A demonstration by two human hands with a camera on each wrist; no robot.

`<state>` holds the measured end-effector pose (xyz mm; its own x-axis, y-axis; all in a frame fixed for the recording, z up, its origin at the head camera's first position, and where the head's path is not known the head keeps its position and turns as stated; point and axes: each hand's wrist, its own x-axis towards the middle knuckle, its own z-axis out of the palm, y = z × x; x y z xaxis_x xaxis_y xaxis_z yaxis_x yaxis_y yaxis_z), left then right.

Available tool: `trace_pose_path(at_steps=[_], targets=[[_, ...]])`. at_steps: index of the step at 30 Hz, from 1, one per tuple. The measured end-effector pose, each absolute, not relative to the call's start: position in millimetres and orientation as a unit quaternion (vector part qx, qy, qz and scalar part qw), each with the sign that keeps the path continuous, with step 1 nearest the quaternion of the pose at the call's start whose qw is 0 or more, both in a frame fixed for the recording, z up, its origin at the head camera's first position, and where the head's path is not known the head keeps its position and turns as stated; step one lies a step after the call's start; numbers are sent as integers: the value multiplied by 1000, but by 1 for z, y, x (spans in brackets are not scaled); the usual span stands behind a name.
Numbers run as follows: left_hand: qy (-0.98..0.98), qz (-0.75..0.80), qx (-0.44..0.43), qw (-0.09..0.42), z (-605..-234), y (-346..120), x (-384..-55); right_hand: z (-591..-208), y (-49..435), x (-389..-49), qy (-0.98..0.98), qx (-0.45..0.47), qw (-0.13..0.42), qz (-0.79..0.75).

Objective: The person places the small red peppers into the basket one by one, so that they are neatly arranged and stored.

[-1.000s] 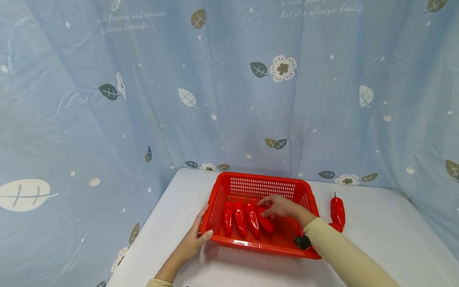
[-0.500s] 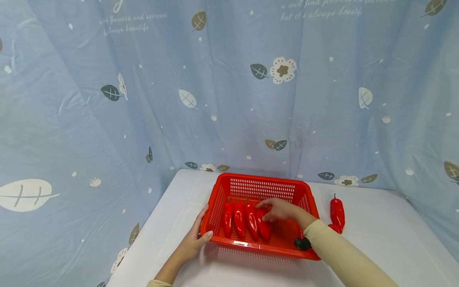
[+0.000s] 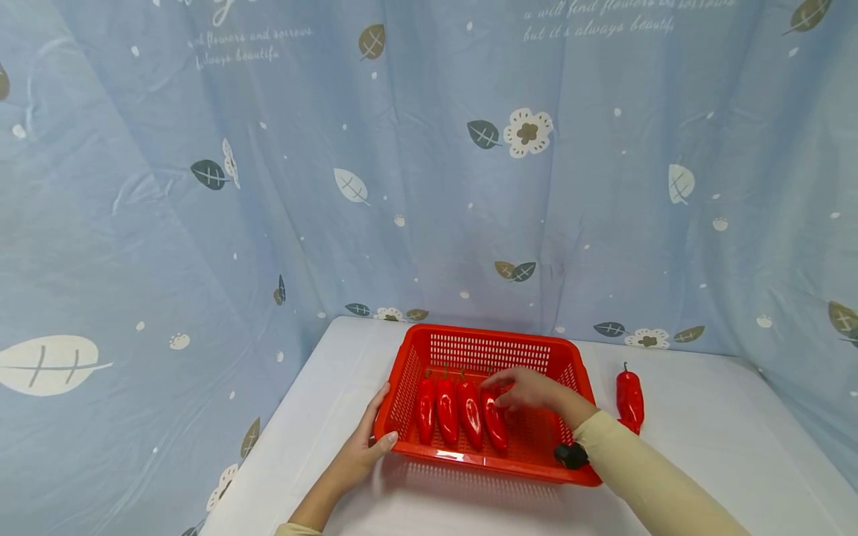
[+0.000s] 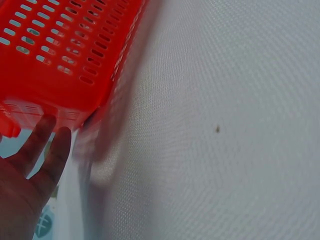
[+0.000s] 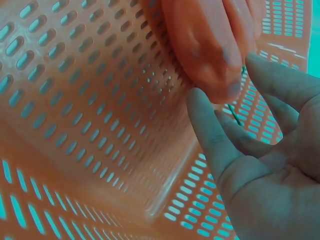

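Fingers (image 4: 56,157) of left hand (image 3: 360,449) straight against basket (image 3: 482,462); right hand (image 3: 526,388) wide, touching pepper (image 3: 495,428).

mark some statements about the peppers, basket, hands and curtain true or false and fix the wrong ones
1. Four red peppers lie in the basket. True.
2. The left hand touches the outside of the basket. True.
3. The right hand is at the leftmost pepper in the basket. False: it is at the rightmost pepper; whether its grip is closed on it is unclear.
4. Every pepper is inside the basket. False: an outside pepper lies on the table, to the right of the basket.
5. The curtain has leaves and flowers on it. True.
6. The basket has solid walls. False: its walls are full of small holes.
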<state>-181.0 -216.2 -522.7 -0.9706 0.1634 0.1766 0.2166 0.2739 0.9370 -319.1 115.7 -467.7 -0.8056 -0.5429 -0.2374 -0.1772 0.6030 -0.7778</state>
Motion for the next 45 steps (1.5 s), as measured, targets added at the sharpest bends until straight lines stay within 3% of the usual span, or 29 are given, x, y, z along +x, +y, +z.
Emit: trace_pose_path(at_steps=[11,45], targets=[[-801,-586,-120,25,-523,-217,-182,-456,130,-319,876,-203,194,-391],[-800,-589,-114,27,-528,-217,-182,-418,165,-302,852,-222,152,-448]])
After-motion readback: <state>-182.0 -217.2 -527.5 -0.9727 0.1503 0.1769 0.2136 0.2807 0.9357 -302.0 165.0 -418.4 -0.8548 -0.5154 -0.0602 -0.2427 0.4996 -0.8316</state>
